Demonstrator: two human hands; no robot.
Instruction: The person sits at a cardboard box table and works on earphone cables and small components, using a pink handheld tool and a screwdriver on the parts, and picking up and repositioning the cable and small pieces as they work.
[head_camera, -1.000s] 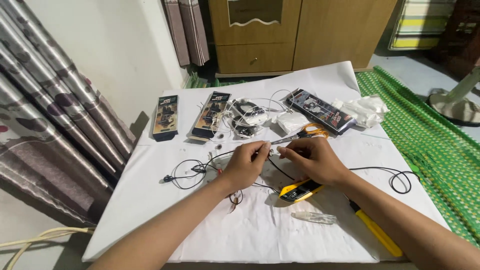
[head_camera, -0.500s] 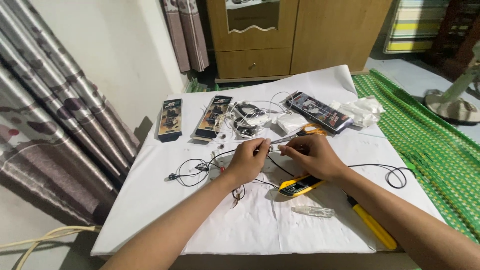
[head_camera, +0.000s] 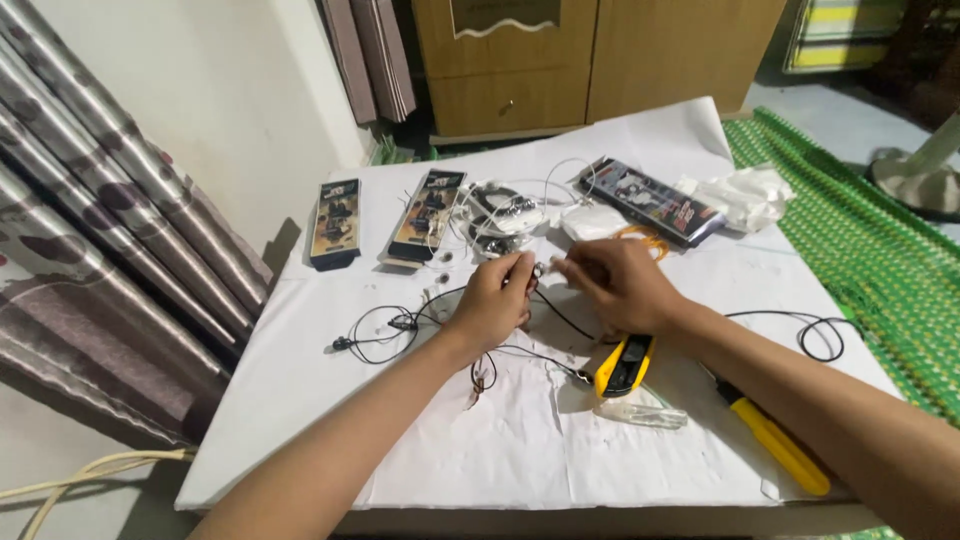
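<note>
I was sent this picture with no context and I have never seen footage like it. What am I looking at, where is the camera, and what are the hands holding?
There is no machine here: a camera worn on a person's head looks down at their own two bare hands. The left hand and right hand meet over a table covered in white paper, pinching a small part between them on a thin black wire; the part is too small to identify. Near the right wrist lies a yellow and black tool, and a yellow-handled tool lies by the forearm. Further back sit three flat dark packages and some crumpled white material.
</note>
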